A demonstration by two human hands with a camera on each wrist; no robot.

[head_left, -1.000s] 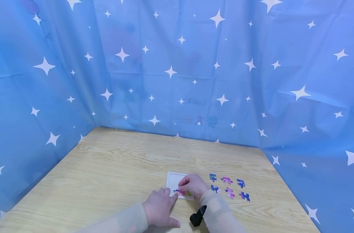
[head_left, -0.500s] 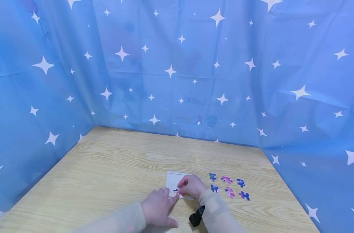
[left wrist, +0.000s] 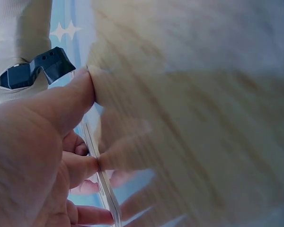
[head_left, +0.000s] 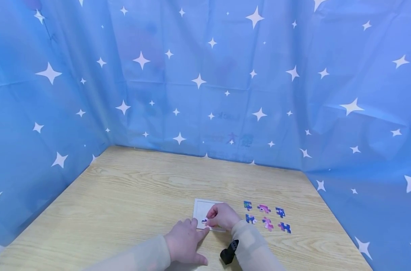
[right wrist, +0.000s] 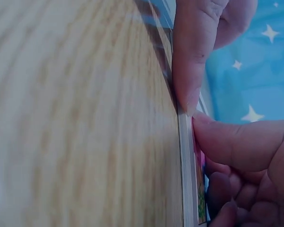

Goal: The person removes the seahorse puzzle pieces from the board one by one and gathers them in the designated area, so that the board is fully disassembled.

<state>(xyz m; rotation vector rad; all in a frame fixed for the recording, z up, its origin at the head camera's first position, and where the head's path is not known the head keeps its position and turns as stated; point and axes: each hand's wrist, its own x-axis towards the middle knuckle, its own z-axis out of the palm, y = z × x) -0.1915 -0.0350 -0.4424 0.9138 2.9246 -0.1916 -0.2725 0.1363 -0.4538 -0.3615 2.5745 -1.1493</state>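
Observation:
A white puzzle tray (head_left: 200,207) lies on the table, with a few puzzle pieces along its near side. My left hand (head_left: 185,241) rests at the tray's near left corner, palm down, fingers spread; its index finger (right wrist: 187,90) presses the tray's edge in the right wrist view. My right hand (head_left: 225,217) reaches over the tray from the right. Its thumb and index finger pinch a small puzzle piece (head_left: 204,221), purple and white where it shows. In the right wrist view, its thumb (right wrist: 241,142) bears on coloured pieces (right wrist: 200,189) inside the rim. Most placed pieces are hidden under this hand.
Right of the tray, several loose puzzle pieces (head_left: 267,223) lie in two rows, pink, blue and purple. A black wrist camera (head_left: 229,252) sits on the right sleeve. Behind the wooden table (head_left: 141,180) hangs a blue curtain (head_left: 191,94) with white stars.
My right fingers have shifted slightly and now cover most of the pink and green pieces seen earlier. My left index finger has crept a little rightward along the tray's edge. The loose pieces lie still.

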